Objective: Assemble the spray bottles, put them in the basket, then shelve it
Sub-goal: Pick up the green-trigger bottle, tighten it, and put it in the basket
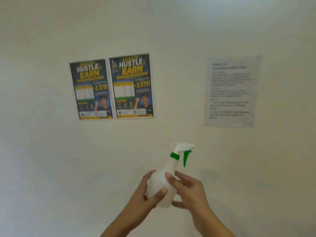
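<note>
Item 1: spray bottle. White translucent body, green collar at the neck, white spray head with a green trigger pointing right and down. Head is fitted on the neck. Bottle is held up in the air in front of the wall, tilted so its top leans to the right, low in the middle of the view. Contents cannot be told.

Item 2: left hand. Wrapped round the lower body of the bottle from the left; thumb lies across the front, fingers curled behind the far side. Grasping the bottle.

Item 3: right hand. On the right side of the bottle; fingers curled onto its shoulder, thumb under the base. Also grasping the bottle.

Item 4: wall. Plain cream surface, fills the whole background.

Item 5: two posters. Dark blue and yellow, side by side and touching at the edges, fixed to the wall above and left of the bottle. Headline reads "HUSTLE & EARN".

Item 6: printed sheet. White page under a clear cover, on the wall to the upper right, well apart from the posters. Text too blurred to read.
</note>
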